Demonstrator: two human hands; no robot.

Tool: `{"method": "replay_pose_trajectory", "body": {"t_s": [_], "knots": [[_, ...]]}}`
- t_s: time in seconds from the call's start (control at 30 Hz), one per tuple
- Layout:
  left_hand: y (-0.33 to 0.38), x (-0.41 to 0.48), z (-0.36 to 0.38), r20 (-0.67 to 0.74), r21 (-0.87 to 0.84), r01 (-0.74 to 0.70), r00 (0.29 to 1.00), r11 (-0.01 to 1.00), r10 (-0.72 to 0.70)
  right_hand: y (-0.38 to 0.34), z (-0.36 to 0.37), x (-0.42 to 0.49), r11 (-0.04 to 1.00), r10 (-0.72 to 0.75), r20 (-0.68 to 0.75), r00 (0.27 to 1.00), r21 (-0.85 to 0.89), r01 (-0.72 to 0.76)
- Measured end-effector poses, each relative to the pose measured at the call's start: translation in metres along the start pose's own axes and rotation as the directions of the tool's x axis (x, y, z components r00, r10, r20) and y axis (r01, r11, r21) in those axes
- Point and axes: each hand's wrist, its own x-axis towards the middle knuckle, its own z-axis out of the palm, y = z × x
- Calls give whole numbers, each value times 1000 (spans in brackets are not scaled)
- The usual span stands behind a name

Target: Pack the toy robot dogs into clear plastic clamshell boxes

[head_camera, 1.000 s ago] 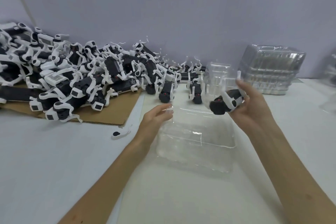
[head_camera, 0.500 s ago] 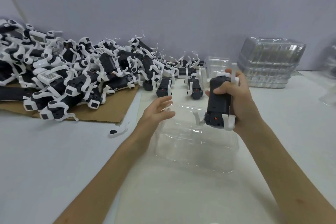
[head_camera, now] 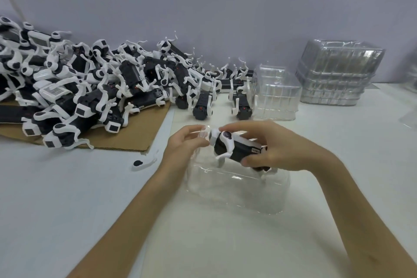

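Black-bodied with white legs, the dog (head_camera: 239, 150) lies sideways in my right hand (head_camera: 282, 149), fingers and thumb curled round it, just above the clear box (head_camera: 237, 189). My left hand (head_camera: 185, 146) curls at the box's rim; I cannot tell whether it grips.

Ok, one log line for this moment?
phase: loading | right hand: grips toy robot dog over clamshell box | left hand: at box's left edge, grip unclear | dog pile: unpacked
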Motion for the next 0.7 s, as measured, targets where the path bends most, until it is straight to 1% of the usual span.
{"method": "replay_pose_trajectory", "body": {"t_s": [0.03,0.1,0.2,0.23,0.33,0.4,0.57,0.63,0.7], "knots": [[1,0,0,-5,-3,10,1000,1000,-10,2,-1,-1,999,38,23,999,-6,-37],[2,-1,2,-3,1,18,1000,1000,-18,5,-3,-2,997,72,12,997,-19,-72],[3,-1,4,-8,9,11,1000,1000,-11,5,1,-1,997,69,-4,998,-24,-69],[3,-1,4,-9,16,11,1000,1000,-11,5,2,-1,996,53,1,999,-66,-53],[2,-2,3,4,50,-1,1000,999,1,6,8,1,961,43,48,998,-277,-28],[3,-2,3,5,74,-11,1000,997,11,7,12,2,940,50,26,998,-338,-38],[2,-1,1,7,95,0,1000,995,-1,9,17,4,965,-29,-146,989,-263,-10],[3,0,-1,47,99,11,999,995,-15,10,18,4,968,-57,-173,983,-250,12],[3,1,-2,71,115,-18,997,993,10,11,19,3,964,-81,-177,981,-265,32]]}}
